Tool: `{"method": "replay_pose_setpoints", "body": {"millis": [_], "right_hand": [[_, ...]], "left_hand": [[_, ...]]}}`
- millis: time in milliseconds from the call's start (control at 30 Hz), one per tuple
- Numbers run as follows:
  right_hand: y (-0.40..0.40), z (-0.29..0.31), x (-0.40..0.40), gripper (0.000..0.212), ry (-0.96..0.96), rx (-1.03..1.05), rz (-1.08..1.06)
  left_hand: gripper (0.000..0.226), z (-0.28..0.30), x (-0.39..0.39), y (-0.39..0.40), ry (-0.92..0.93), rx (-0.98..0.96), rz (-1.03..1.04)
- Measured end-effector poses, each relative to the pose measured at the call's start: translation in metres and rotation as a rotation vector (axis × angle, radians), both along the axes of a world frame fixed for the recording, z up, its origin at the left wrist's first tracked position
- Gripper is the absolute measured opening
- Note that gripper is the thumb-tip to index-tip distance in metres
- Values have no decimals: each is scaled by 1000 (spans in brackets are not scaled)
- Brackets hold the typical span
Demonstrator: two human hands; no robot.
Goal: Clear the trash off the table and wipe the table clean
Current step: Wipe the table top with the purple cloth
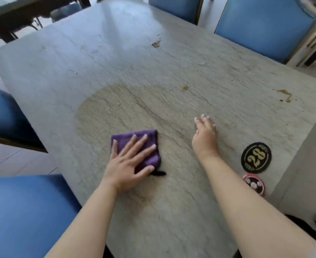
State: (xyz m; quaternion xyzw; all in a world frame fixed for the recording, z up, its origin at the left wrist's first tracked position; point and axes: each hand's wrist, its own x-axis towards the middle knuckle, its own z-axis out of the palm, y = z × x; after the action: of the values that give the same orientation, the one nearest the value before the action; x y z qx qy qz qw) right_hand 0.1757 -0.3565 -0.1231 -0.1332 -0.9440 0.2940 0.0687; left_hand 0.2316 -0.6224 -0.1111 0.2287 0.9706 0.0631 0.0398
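Honestly just soft, floppy purple microfiber cloth [149, 146] — pinned under flat left hand [129, 164], right hand [205, 135] resting open on marble tabletop [153, 71] — better pressed than pinched.

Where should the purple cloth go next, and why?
Probably forward and to the right. The left hand presses the purple cloth flat inside a darker damp patch, while brown stains beyond that patch look unwiped.
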Motion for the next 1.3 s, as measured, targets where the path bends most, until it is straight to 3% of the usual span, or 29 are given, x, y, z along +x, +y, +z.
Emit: {"method": "replay_pose_setpoints", "body": {"millis": [100,200,333,500,567,700,800,867,1000,1100,1200,1300], "right_hand": [[-14,5,42,52,23,-64,10],[-7,11,92,55,20,12,34],[7,18,147,57,15,277,-46],[10,11,174,59,6,270,-46],[12,6,177,60,31,291,-30],[14,3,175,63,41,285,-38],[16,2,174,64,63,244,-38],[19,3,174,64,59,181,-25],[25,17,180,54,-33,-30,-4],[3,25,203,49,-47,-113,-86],[-45,25,233,50,73,60,-64],[-84,19,252,57,-2,260,192]], "left_hand": [[67,5,-33,9,-67,-44,260],[64,5,-26,40,-77,-68,318],[66,5,66,87,-42,0,14],[63,2,134,72,51,41,-385],[63,1,114,55,35,36,-341],[66,5,57,61,-44,-9,14],[66,6,48,86,-58,-39,135],[66,7,67,98,-45,-40,103],[66,9,143,104,-46,19,-173],[61,12,175,86,-136,211,-282],[56,17,157,60,-114,481,-30],[60,16,129,27,-110,337,420]]}}
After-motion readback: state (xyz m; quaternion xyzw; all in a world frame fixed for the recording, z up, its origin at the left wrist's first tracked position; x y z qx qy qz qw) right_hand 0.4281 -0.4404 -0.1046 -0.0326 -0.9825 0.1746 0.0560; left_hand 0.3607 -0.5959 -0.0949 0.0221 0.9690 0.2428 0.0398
